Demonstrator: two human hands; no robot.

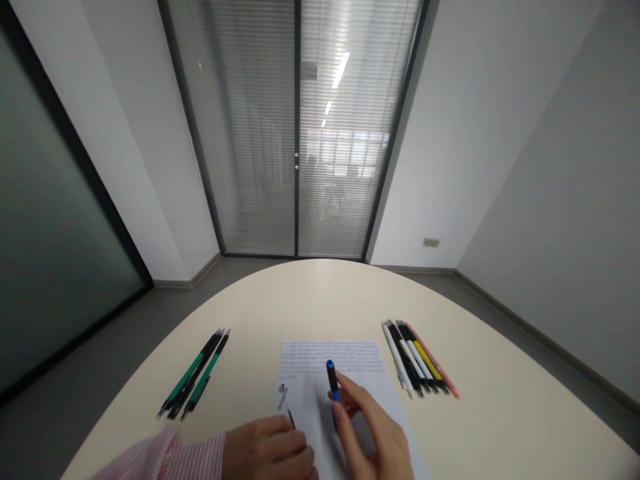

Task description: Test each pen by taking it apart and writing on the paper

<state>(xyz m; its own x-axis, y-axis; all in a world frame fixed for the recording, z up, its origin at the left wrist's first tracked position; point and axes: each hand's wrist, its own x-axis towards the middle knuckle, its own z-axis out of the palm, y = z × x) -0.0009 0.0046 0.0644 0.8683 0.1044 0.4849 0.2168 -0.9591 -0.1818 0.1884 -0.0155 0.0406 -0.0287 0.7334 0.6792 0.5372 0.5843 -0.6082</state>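
My right hand [375, 430] pinches a blue-and-black pen piece [333, 379] between thumb and fingertips. It stands nearly upright, blue end up, above the sheet of paper [315, 397]. My left hand [267, 448] is closed over the paper's lower left, its knuckles up. Out of it pokes a thin dark pen piece [291, 419]; the rest is hidden under the fingers. Just beyond that hand, small loose pen parts [283, 395] lie on the paper, too small to tell apart. Handwritten-looking lines cover the paper's far part.
On the left of the cream round table [320, 293] lie several green-and-black pens [195, 375]. A row of several white, black, yellow and pink pens [419, 360] lies to the right. Past the far edge stand glass panels with blinds [295, 133].
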